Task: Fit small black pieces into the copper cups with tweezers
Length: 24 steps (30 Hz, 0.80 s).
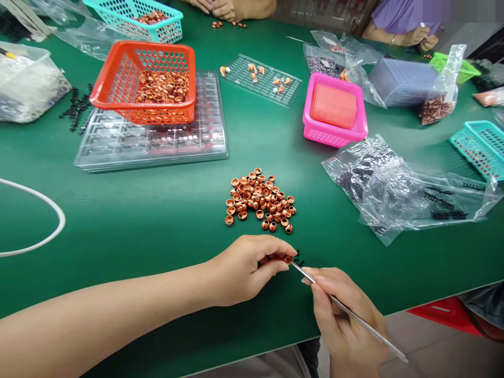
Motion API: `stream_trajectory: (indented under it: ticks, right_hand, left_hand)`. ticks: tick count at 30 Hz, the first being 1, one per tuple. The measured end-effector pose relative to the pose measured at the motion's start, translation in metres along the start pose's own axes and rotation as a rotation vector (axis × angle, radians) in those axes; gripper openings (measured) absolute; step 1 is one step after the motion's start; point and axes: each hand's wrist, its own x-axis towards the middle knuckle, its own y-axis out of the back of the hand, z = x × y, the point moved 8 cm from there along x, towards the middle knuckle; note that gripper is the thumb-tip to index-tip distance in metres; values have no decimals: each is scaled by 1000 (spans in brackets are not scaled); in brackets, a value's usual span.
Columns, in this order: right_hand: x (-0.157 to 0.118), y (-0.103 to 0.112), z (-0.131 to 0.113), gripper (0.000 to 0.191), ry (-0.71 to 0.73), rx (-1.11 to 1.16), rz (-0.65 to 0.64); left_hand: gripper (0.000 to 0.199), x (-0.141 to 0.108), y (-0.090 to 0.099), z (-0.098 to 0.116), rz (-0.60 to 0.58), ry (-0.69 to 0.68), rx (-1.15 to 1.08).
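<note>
My left hand (252, 268) is closed around several copper-coloured cups, with one cup (287, 259) pinched between thumb and forefinger. My right hand (346, 310) grips a thin metal tool (354, 316), whose tip meets the held cup. Tiny black pieces (299, 261) lie on the green table just beyond the tool tip. Farther from me is a loose pile of copper-coloured cups (260, 199), each with a dark hole.
An orange basket (147, 110) of cups stands on clear trays (157, 149) at the left. A pink basket (334, 137) and clear bags (394, 194) are at the right. A white cable (59, 215) curves at far left. Another person's hands (421, 38) are across the table (137, 220).
</note>
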Motion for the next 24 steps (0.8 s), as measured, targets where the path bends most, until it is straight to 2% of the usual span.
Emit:
stream_trajectory:
  ticks: [6, 24]
  right_hand:
    - [0, 0, 0, 35, 25, 6, -16]
    - [-3, -1, -1, 40, 45, 17, -25]
  left_hand:
    - [19, 0, 0, 1, -8, 29, 17]
    - [20, 0, 0, 3, 3, 0, 42]
